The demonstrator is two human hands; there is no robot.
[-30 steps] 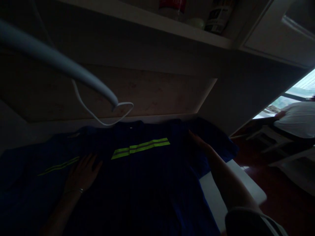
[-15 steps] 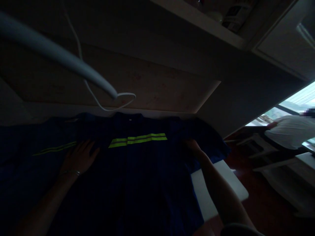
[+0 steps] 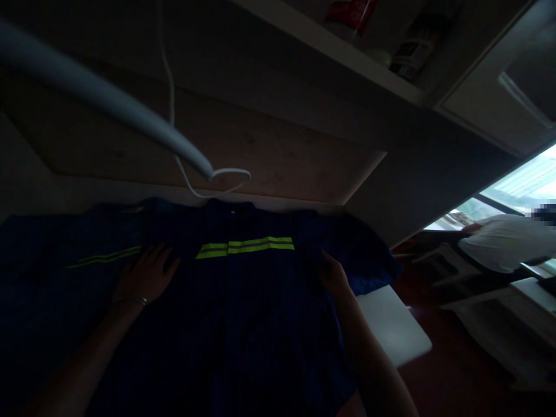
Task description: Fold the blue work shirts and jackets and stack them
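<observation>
A dark blue work jacket (image 3: 260, 301) with a yellow-green reflective chest stripe lies spread out, collar towards the back wall. My left hand (image 3: 147, 275) rests flat on the cloth at the left, fingers stretched, a thin bracelet on its wrist; it is next to a second, fainter stripe (image 3: 108, 255). At the right side of the chest, below the sleeve (image 3: 369, 249), my right hand (image 3: 333, 275) has its fingers bent together on the fabric, apparently pinching it. Deep shadow hides part of those fingertips.
A pale lamp-like bar (image 3: 165, 136) with a looped white cable (image 3: 230, 170) crosses the upper left. Overhead runs a shelf (image 3: 339, 52) holding a red packet (image 3: 351, 14) and a jar (image 3: 412, 55). A white board (image 3: 395, 324) juts out at the right. Another person (image 3: 495, 240) is by the window.
My right hand has drawn slightly down and left over the jacket. My left hand stays flat on the cloth. The view has shifted a little, showing more of the red packet.
</observation>
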